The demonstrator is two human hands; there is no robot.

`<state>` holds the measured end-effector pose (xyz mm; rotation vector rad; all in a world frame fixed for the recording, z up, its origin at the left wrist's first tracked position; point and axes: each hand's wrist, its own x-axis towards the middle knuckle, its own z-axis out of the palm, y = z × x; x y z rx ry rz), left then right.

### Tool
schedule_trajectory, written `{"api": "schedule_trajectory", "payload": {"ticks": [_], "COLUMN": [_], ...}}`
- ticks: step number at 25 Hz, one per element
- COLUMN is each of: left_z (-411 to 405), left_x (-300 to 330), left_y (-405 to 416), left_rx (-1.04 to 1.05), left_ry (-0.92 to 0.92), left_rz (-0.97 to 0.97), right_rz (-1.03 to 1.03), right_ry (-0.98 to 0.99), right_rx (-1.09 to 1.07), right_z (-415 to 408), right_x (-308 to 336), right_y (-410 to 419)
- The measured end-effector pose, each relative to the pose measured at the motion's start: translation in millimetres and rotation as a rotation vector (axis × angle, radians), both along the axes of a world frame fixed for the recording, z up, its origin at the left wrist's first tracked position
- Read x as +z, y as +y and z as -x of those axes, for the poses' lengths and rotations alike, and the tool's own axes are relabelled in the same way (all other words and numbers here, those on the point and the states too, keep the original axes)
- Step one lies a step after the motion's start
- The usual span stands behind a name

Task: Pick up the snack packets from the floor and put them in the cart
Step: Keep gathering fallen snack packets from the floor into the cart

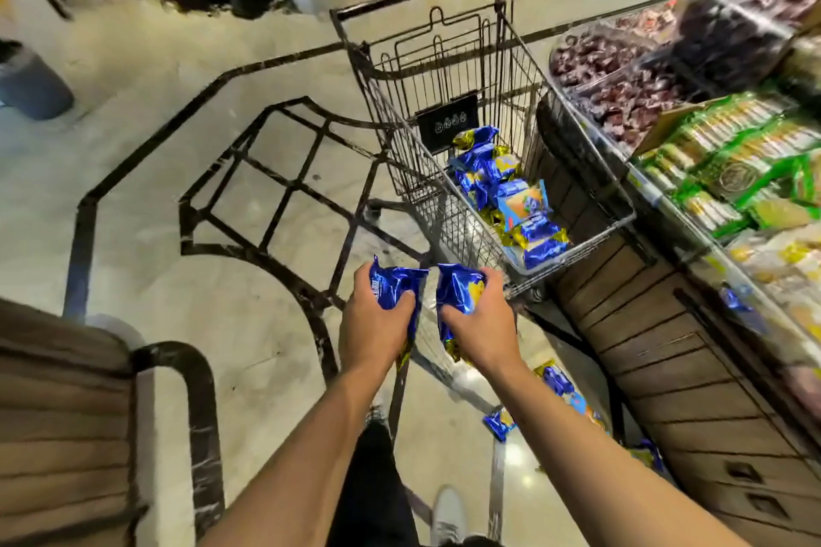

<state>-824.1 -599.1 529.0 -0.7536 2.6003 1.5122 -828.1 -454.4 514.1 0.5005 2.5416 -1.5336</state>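
Nearest the camera, the two bare forearms reached forward from the bottom edge, above a dark trouser leg and a white shoe [448, 511] on the floor [249, 324]. The left hand [375, 326] was closed around a blue snack packet [393, 282], and the right hand [482, 322] was closed around a second blue packet [457, 286]; both packets were crumpled in the grip, with their gold crimped ends hanging below the palms. Both hands were held just short of the near end of the wire cart [617, 222], not yet over its basket. The cart already held a heap of blue and gold packets [502, 191], and more packets [500, 422] lay on the floor below the right forearm, beside the wooden display counter [666, 346]. In my judgement the main risk was a release made too early: with the hands outside the near rim, a dropped packet would strike the wire edge or fall back to the floor. The foil appeared slippery and was gripped mid-body, so a packet could slide out during the reach. The loose packets lay close to the feet and could be trodden on or kicked under the counter. Contact with the rim could also roll the cart away, its wheels being out of clear view.
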Motion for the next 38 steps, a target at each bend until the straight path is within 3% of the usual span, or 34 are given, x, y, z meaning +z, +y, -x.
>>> {"api": "schedule_trajectory", "payload": {"ticks": [7, 14, 27, 33, 38], "left_z": [183, 328, 498, 580, 647], "left_x": [-8, -15, -48, -94, -145], "left_y": [-16, 22, 133, 155, 172], "left_rx": [-0.212, -0.449, -0.684, -0.810, -0.966], "left_ry": [0.034, 0.052, -0.071, -0.155, -0.208], "left_rz": [0.070, 0.112, 0.192, 0.141, 0.228], "right_rz": [-0.056, -0.058, 0.109, 0.077, 0.041], "right_ry": [0.032, -0.014, -0.194, -0.282, -0.400], "right_rx": [-0.115, -0.292, -0.623, -0.787, -0.969], "right_z": [155, 268, 412, 476, 534], "right_x": [-4, -14, -53, -85, -116], "right_y": [-18, 16, 95, 104, 114]}}
